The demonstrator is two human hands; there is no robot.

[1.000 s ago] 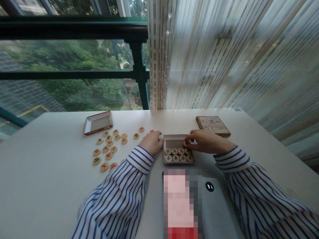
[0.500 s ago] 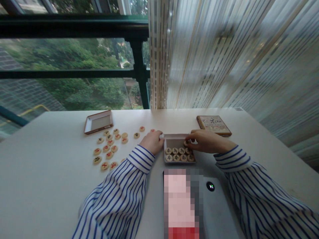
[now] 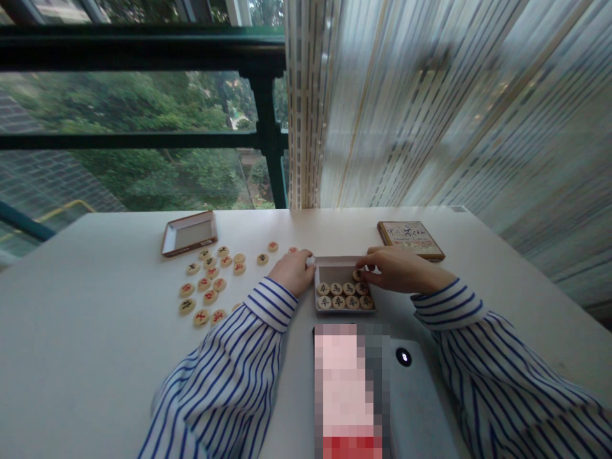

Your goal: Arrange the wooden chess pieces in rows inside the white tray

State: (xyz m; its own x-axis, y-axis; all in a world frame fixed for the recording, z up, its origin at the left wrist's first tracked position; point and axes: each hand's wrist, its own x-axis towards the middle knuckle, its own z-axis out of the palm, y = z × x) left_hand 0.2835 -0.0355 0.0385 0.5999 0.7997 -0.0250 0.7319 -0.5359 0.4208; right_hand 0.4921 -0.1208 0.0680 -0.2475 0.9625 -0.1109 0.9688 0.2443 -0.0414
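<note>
A small open box (image 3: 340, 311) with a pale rim holds two rows of round Chinese chess pieces (image 3: 338, 302) marked in black. My left hand (image 3: 295, 273) is closed at the box's left wall, its fingertips on the far left corner. Over the box's right side, my right hand (image 3: 401, 270) pinches one more chess piece (image 3: 357, 275) between thumb and fingers, in the third row at the right wall. Its fingers partly cover this piece. Left of the box, loose chess pieces (image 3: 210, 296) with red or black characters lie scattered; my left forearm hides some.
An empty box lid or tray (image 3: 191, 234) lies at the back left of the white table (image 3: 95, 357). A closed decorated box (image 3: 412, 241) is at the back right. In front stand a blurred-out screen (image 3: 342, 382) and a grey device (image 3: 415, 395) with a round black display.
The right fingers have shifted slightly off the piece, so more of it shows. The left hand stays at the box.
</note>
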